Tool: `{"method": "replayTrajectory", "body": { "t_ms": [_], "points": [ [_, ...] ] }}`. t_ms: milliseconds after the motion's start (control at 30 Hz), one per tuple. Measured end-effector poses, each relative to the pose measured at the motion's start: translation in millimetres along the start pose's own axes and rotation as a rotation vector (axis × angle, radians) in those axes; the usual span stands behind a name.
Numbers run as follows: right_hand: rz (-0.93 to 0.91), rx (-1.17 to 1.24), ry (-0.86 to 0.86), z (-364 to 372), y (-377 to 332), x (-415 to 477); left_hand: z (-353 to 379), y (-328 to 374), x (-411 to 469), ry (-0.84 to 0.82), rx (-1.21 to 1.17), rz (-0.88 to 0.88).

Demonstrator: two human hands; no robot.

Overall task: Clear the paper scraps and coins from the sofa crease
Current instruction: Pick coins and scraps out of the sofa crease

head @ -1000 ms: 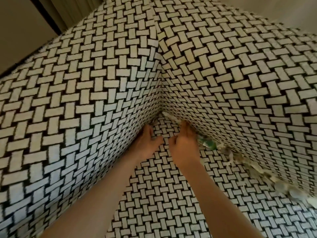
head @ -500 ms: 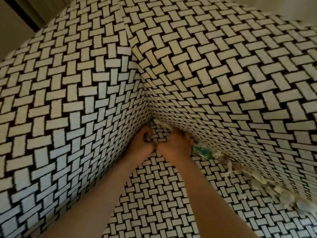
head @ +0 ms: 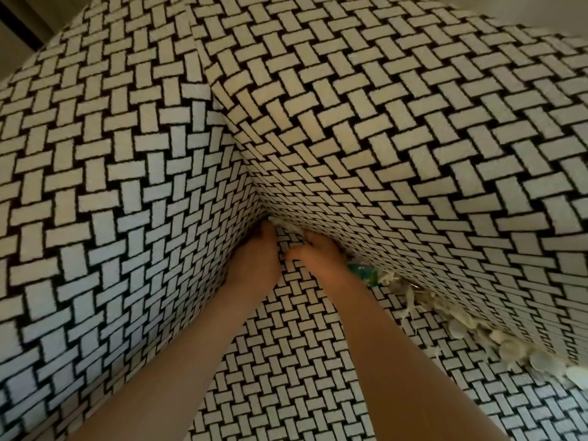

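My left hand (head: 254, 261) and my right hand (head: 321, 254) are side by side, deep in the corner where the sofa's armrest, backrest and seat meet. The fingertips of both are buried in the crease, so any hold is hidden. A bit of white paper (head: 286, 226) shows in the crease just above the hands. To the right of my right wrist lies a teal scrap (head: 362, 272). From there a line of white paper scraps (head: 410, 300) and pale round coins (head: 515, 350) runs along the back crease toward the lower right.
The sofa wears a black-and-white basket-weave cover. The armrest (head: 111, 218) rises at left and the backrest (head: 413, 148) leans over the crease at right. The seat (head: 286, 361) lies between my forearms. A wall and dark trim (head: 19, 23) show at top left.
The camera has moved closer and lower. Both hands have pushed further into the corner, the left hand going from flat on the seat to fingertips tucked into the crease.
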State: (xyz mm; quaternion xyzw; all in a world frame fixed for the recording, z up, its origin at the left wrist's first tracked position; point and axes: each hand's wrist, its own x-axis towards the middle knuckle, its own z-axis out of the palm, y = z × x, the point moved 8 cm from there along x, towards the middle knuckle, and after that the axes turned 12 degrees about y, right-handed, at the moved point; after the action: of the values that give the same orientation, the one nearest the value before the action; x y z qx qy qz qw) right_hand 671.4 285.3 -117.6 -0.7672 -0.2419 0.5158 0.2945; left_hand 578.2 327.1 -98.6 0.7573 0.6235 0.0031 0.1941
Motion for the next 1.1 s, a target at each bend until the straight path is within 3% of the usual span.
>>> {"method": "replayTrajectory", "body": {
  "t_ms": [400,667,767,933,1033,1100],
  "points": [
    [-0.07,0.072,0.09,0.7,0.9,0.7,-9.1,18.4,-1.1,0.122,-0.187,0.073],
    [-0.022,0.107,-0.002,-5.1,-3.4,3.8,-5.8,12.7,11.6,0.013,-0.602,-0.292],
    [-0.05,0.127,0.016,-5.3,-3.1,2.4,-4.6,12.3,11.4,0.078,-0.611,-0.302],
    [-0.266,-0.136,0.289,-13.6,-3.0,-1.9,-4.2,8.9,11.6,0.317,-0.527,-0.281],
    [-0.412,-0.37,0.383,-12.6,-6.5,-7.8,-5.1,9.8,10.2,0.371,-0.548,-0.23],
    [-0.513,-0.401,0.487,-15.6,-9.9,-18.1,-5.6,8.0,7.8,0.376,-0.61,-0.217]
  ]
}}
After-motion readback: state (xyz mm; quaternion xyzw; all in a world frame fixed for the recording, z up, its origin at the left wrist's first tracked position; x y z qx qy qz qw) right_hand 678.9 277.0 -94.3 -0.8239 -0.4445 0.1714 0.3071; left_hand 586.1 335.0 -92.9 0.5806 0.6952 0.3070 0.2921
